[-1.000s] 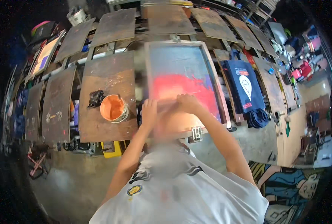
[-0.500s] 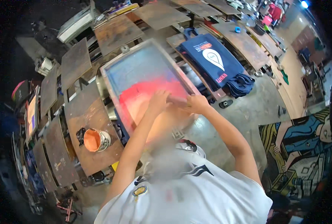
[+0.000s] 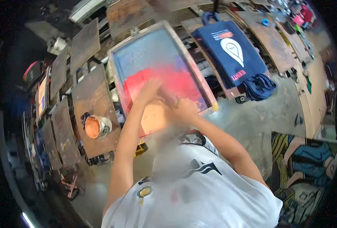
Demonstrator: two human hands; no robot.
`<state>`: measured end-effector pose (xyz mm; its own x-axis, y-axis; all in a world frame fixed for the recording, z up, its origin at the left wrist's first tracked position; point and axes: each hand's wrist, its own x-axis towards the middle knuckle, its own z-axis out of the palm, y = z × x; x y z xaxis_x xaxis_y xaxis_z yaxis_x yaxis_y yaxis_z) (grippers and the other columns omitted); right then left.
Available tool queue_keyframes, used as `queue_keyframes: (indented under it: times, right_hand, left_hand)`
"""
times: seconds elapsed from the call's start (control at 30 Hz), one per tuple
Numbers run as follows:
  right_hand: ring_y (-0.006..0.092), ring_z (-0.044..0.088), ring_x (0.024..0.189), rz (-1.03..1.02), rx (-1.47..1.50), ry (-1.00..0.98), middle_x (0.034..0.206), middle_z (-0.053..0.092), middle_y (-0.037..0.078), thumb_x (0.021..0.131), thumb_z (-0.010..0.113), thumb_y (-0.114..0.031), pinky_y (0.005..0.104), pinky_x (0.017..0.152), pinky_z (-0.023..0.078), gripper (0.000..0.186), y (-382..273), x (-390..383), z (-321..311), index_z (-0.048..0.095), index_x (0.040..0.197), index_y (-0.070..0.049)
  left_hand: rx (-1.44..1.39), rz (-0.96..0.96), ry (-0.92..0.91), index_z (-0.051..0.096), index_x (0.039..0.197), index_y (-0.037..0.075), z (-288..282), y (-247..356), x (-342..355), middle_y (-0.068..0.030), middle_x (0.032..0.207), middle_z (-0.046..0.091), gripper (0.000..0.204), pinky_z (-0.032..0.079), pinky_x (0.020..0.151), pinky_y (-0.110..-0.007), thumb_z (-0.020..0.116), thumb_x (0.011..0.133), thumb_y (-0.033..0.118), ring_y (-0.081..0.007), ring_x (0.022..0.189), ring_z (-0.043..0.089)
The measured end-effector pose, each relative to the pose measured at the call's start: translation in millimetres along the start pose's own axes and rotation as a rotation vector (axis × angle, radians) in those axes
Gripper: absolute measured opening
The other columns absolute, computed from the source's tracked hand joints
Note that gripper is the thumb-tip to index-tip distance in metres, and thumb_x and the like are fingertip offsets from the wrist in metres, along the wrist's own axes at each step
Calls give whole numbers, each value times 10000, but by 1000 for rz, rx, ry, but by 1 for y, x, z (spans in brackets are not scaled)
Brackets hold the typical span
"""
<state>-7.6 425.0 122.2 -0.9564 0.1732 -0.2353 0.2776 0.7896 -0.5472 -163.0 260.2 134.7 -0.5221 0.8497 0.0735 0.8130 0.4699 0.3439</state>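
A screen-printing frame (image 3: 186, 53) lies ahead of me, its pale wooden rim around blue mesh. Wet red ink (image 3: 181, 81) covers the middle of the mesh, and a pale orange patch (image 3: 152, 117) shows at the near end. Both hands are closed on a squeegee (image 3: 168, 96) over the inked area. My left hand (image 3: 149, 90) grips its left end and is blurred by motion. My right hand (image 3: 184, 108) grips the right end, nearer to my body. The squeegee's blade is hidden beneath the handle and hands.
A tub of orange ink (image 3: 98, 127) stands on a wooden board (image 3: 94, 91) to the left. Right of the frame, a navy tote bag (image 3: 229, 49) with a white print lies on another board, its dark straps (image 3: 260, 86) bunched at the near end. More boards stand beyond.
The squeegee has turned from nearly level to slanted, its right end now closer to me. My right hand has come inward, toward the left one. The whole view has shifted slightly.
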Motion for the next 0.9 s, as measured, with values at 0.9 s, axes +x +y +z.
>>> queue_keyframes:
  times: [0.9]
  right_hand:
    - [368, 693, 902, 49, -73, -21, 926, 713, 178, 796, 724, -391, 558, 840, 449, 486, 24, -15, -8, 577, 1119, -60]
  left_hand:
    - [15, 81, -109, 602, 1092, 72, -2, 24, 26, -102, 1059, 559, 713, 457, 893, -434, 910, 500, 320, -324, 1055, 518]
